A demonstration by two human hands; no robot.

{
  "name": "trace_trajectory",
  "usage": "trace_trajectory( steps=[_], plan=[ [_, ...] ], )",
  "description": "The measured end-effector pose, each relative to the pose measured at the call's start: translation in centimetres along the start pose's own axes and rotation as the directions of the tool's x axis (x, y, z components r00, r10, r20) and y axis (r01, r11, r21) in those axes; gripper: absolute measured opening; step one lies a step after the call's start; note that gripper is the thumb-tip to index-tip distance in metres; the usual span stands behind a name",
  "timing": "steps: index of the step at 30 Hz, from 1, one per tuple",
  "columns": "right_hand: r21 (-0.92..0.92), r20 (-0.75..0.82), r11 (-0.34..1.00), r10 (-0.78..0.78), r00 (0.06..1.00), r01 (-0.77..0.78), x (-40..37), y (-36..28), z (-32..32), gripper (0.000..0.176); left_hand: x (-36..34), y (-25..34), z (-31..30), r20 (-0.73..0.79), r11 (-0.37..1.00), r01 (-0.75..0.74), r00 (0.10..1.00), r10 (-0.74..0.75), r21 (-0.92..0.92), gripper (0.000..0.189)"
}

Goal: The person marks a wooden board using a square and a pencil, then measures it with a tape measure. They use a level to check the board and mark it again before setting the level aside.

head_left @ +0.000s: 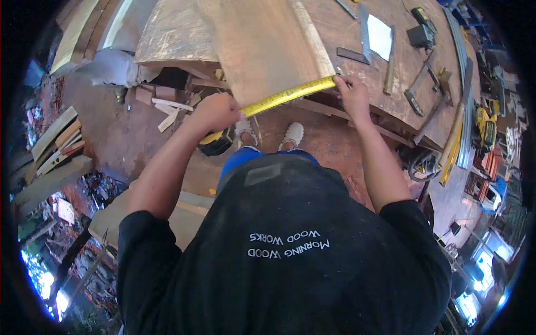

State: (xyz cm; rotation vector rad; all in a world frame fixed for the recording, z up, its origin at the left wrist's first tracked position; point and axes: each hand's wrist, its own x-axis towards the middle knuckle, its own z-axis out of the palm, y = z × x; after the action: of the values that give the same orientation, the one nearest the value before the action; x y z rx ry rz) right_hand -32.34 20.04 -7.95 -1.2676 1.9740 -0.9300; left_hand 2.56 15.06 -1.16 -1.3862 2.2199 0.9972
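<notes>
A yellow tape measure blade [287, 96] stretches across the near end of a wide wooden board [265, 50]. My left hand [215, 113] is closed around the blade by the board's left corner. The black-and-yellow tape measure case [218, 140] shows just below that hand; whether the fingers touch it is hidden. At the board's right corner, my right hand [353, 96] pinches the other end of the blade between thumb and fingers. The blade bows slightly and lies close to the board's end edge.
On the worktable [357, 33] to the right lie a square [364, 39], a white sheet [380, 37], a hammer [414, 100] and a cordless tool [422, 30]. Wood offcuts [167, 109] lie on the floor to the left. Stacked timber [58, 139] stands farther left.
</notes>
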Motion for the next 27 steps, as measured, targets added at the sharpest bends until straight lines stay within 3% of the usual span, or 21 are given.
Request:
trace_trajectory(
  steps=[4, 7, 10, 17, 23, 26, 27],
  plan=[
    [-0.101, 0.047, 0.995, -0.014, 0.999, 0.018, 0.5, 0.1, -0.9, 0.037, -0.4, 0.7, 0.3, -0.055, 0.999, 0.017, 0.998, -0.015, 0.044, 0.027],
    [0.075, 0.192, 0.995, 0.045, 0.98, -0.061, 1.1, 0.4, -1.6, 0.035, -0.9, 1.1, 0.2, -0.065, 0.999, 0.036, 0.997, -0.036, 0.003, 0.025],
    [0.001, 0.278, 0.998, 0.054, 0.959, -0.057, 1.1, -0.4, -3.1, 0.034, -0.7, 1.0, 0.3, -0.058, 1.0, 0.021, 0.998, -0.02, 0.003, 0.025],
    [-0.065, 0.275, 0.994, 0.103, 0.956, -0.089, 1.4, -0.8, -2.9, 0.035, -0.9, 1.2, 0.2, -0.118, 0.999, 0.02, 0.993, -0.015, 0.042, 0.025],
    [-0.113, 0.316, 0.993, 0.002, 0.949, 0.036, 1.4, -0.1, -3.4, 0.036, -1.0, 1.4, 0.3, -0.151, 0.998, 0.013, 0.988, -0.002, 0.068, 0.024],
    [0.032, 0.331, 0.999, 0.021, 0.943, -0.034, 1.1, 0.4, -3.8, 0.038, -1.2, 1.6, 0.2, -0.14, 0.997, 0.037, 0.99, -0.027, 0.066, 0.023],
    [0.164, 0.337, 0.979, 0.059, 0.94, -0.12, 1.3, 0.9, -3.7, 0.04, -1.2, 1.6, 0.2, -0.146, 0.998, 0.036, 0.989, -0.027, 0.06, 0.022]
  ],
)
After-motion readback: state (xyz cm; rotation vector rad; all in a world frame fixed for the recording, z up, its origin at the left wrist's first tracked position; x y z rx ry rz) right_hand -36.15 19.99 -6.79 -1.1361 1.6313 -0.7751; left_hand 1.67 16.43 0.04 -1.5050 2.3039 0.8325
